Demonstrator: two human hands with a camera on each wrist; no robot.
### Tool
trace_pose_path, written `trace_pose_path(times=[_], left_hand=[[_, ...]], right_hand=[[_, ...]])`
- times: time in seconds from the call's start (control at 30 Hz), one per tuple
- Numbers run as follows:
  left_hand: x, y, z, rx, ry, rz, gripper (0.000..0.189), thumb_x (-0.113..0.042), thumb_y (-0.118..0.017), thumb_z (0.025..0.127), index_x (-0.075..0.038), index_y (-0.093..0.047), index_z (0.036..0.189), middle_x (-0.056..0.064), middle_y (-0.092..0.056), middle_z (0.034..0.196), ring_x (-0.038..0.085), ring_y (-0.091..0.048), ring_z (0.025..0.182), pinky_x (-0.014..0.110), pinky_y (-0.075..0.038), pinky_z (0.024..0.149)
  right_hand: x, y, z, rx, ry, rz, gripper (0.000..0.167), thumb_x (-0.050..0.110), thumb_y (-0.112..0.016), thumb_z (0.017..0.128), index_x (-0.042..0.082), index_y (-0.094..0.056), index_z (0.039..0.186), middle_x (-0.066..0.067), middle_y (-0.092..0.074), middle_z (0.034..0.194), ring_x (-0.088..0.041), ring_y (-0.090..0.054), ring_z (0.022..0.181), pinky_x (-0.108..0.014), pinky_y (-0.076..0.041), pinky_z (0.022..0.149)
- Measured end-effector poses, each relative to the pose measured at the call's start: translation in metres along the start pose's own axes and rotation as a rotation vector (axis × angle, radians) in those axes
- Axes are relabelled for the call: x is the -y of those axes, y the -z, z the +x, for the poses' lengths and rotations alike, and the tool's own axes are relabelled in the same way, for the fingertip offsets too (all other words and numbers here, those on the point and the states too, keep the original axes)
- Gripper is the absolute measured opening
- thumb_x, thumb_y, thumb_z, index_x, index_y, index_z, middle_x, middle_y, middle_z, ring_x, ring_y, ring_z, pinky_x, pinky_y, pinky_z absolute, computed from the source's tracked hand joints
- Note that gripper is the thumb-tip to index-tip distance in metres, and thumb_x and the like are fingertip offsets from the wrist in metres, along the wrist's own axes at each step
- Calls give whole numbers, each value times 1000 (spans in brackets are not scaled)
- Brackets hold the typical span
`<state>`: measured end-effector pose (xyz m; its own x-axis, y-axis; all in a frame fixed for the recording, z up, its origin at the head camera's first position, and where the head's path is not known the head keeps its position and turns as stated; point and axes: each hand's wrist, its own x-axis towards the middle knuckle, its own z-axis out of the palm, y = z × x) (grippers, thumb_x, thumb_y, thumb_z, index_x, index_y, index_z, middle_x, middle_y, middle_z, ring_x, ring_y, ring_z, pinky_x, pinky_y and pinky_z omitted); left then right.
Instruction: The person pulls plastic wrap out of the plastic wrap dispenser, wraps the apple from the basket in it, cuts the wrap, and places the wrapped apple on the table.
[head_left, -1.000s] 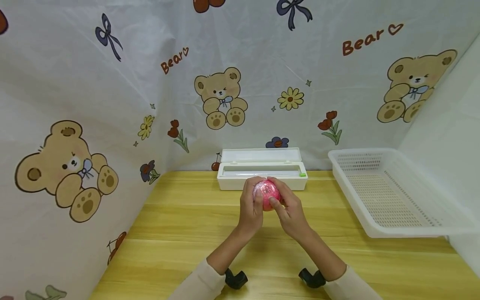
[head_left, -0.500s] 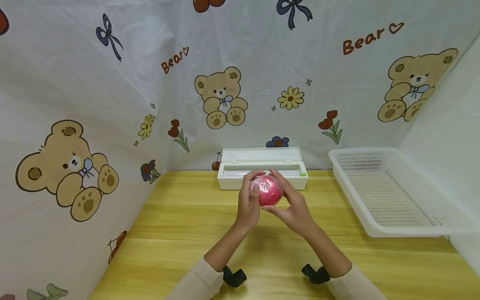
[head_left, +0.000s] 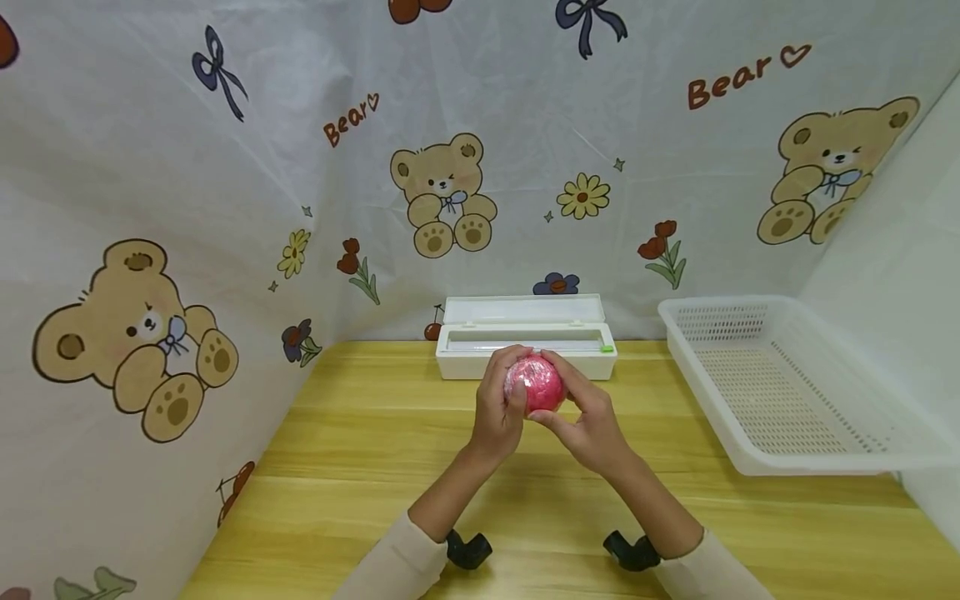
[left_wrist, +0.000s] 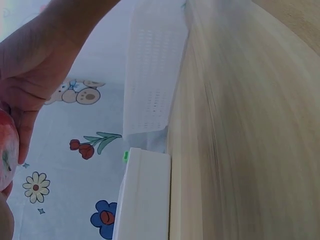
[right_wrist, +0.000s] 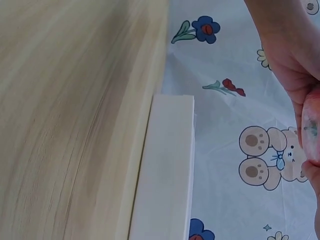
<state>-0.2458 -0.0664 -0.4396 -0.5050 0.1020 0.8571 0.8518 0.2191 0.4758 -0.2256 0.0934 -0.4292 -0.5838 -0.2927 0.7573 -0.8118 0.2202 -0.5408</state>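
A round pinkish-red fruit [head_left: 538,383], wrapped in shiny clear film, is held up above the table between both hands. My left hand [head_left: 497,408] grips its left side, thumb on the near face and fingers over the top. My right hand [head_left: 592,421] holds the right side, with the thumb at the lower edge and fingers over the upper right. A dark greenish mark shows on the fruit [left_wrist: 7,157] in the left wrist view, at the frame's edge. The fruit [right_wrist: 311,127] is partly cut off in the right wrist view too. Its far side is hidden in the head view.
Behind the hands stands a white cling film dispenser [head_left: 457,367], lid raised, with a green slider [head_left: 607,349] at its right end. A white perforated plastic basket [head_left: 810,463] sits at the right. The wooden table [head_left: 360,450] meets a bear-printed cloth [head_left: 510,108] at the back.
The fruit has turned slightly in the hands. My right thumb has moved from its near face down to the lower edge. The dispenser and basket stay put.
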Motion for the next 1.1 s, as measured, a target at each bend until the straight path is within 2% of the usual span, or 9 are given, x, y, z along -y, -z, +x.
trace_pose_path(times=[0.27, 0.5, 0.63, 0.73, 0.93, 1.03, 1.1], left_hand=[[1, -2, -3, 7, 31, 2, 46, -38, -34, 109, -2, -52, 131, 15, -55, 129, 28, -59, 114, 36, -60, 87], [1, -2, -4, 16, 32, 31, 43, -35, -33, 109, -3, -51, 132, 14, -55, 129, 27, -58, 114, 36, -60, 88], [0, -4, -2, 21, 53, 2, 43, -34, -34, 109, -4, -52, 132, 14, -55, 129, 27, -59, 113, 36, -60, 87], [-1, -6, -1, 20, 110, -49, 42, -33, -35, 108, -6, -54, 134, 13, -56, 129, 27, -59, 112, 36, -60, 86], [-2, -4, 0, 13, 291, -187, 37, -26, -35, 109, -12, -54, 137, 11, -55, 136, 27, -58, 118, 39, -59, 89], [-3, -2, 0, 44, 369, -254, 39, -30, -35, 110, -15, -51, 142, 7, -51, 141, 27, -55, 123, 38, -59, 91], [-4, -2, 1, 65, 388, -286, 42, -34, -34, 110, -17, -46, 146, 6, -48, 144, 27, -53, 125, 39, -58, 92]], right_hand=[[0, -4, -3, -17, 38, -41, 90, -8, -87, 69, -8, -43, 148, -25, -53, 144, -37, -62, 118, -21, -52, 96], [-1, -5, -6, -11, 15, -84, 89, -7, -85, 73, -6, -40, 150, -24, -52, 146, -37, -60, 122, -20, -49, 99], [-2, 0, -3, -4, 33, -103, 88, -4, -87, 72, -6, -43, 148, -23, -56, 142, -37, -63, 119, -19, -51, 96], [-6, 4, -1, 1, 36, -100, 93, -3, -91, 68, -4, -44, 149, -22, -57, 142, -36, -63, 118, -19, -51, 94], [-10, 4, 2, 26, -16, -18, 113, 2, -95, 66, 2, -29, 158, -16, -41, 158, -34, -50, 137, -24, -46, 105], [-8, 4, 3, 13, -21, -7, 110, 2, -95, 66, 3, -34, 157, -14, -43, 156, -32, -50, 136, -25, -47, 104], [-7, 4, 3, 8, -20, -7, 104, 0, -94, 67, 3, -38, 155, -15, -47, 153, -32, -53, 133, -24, -49, 102]])
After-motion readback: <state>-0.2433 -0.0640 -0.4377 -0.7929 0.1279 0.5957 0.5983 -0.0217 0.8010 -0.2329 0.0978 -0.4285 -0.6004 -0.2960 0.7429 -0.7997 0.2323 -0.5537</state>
